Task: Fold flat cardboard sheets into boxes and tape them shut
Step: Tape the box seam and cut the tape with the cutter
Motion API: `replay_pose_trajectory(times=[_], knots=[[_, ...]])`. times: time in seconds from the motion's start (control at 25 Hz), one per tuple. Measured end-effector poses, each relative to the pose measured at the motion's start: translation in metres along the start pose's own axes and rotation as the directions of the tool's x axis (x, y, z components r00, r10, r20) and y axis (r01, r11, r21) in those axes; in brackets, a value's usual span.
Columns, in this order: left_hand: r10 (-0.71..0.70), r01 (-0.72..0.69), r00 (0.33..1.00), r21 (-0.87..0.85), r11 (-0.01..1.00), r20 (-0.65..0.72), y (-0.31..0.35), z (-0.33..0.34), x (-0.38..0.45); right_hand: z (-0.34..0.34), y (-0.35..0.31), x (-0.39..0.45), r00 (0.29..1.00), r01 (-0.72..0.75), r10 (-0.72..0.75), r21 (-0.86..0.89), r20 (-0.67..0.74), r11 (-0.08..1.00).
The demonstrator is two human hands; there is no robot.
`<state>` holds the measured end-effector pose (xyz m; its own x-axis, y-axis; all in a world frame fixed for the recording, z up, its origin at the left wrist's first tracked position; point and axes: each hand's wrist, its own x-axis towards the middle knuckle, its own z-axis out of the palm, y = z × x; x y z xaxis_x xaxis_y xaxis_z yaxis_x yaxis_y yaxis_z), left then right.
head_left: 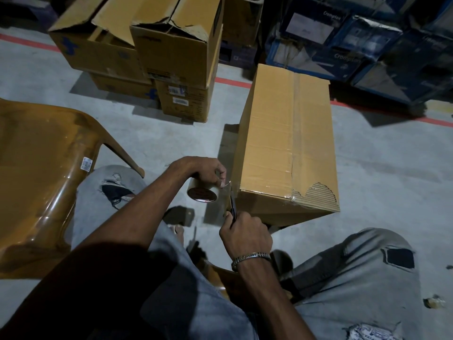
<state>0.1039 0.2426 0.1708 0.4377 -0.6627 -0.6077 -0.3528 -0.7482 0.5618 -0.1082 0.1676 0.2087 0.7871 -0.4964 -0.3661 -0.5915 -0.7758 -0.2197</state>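
A closed brown cardboard box (277, 143) stands on the concrete floor in front of me, with clear tape running along its top seam and a torn patch at its near right corner. My left hand (203, 171) grips a roll of clear tape (202, 191) just left of the box's near corner. A strip of tape stretches from the roll toward the box. My right hand (245, 233) holds a dark blade or cutter (232, 209) against that strip, just below the roll.
A brown plastic chair (41, 182) stands at my left. Open and stacked cardboard boxes (157, 52) sit at the back. Dark blue printed cartons (362, 45) are piled at the back right. A red floor line (230, 81) runs behind the box. My knees frame the bottom.
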Motion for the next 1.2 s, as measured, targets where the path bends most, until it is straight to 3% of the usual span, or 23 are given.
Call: replay_pose_trajectory(times=[0.4,0.56,0.76,0.88,1.12,1.2], knots=[[0.018,-0.018,1.0,0.068,0.998,-0.011,0.003,0.004,0.005,-0.015,-0.012,0.021,0.998,-0.004,0.007,-0.047,0.065,0.999],[0.034,-0.034,0.999,0.055,0.998,-0.014,0.002,0.004,0.007,-0.011,-0.012,0.033,0.987,-0.049,0.052,-0.025,0.152,0.998],[-0.07,0.075,0.997,0.119,0.99,-0.046,-0.006,-0.001,0.006,0.003,-0.002,0.022,0.957,-0.039,0.038,-0.002,0.287,0.999],[-0.092,0.096,0.995,0.123,0.988,-0.041,-0.005,-0.001,0.004,0.006,0.01,0.011,0.928,-0.015,-0.034,0.128,0.372,0.992],[-0.096,0.1,0.995,0.128,0.987,-0.036,-0.006,-0.003,0.004,-0.022,0.026,0.015,0.963,0.026,-0.116,0.346,0.243,0.938],[-0.099,0.102,0.995,0.122,0.987,-0.028,-0.005,-0.003,0.004,-0.019,0.014,0.024,0.966,0.05,-0.13,0.333,0.222,0.942]])
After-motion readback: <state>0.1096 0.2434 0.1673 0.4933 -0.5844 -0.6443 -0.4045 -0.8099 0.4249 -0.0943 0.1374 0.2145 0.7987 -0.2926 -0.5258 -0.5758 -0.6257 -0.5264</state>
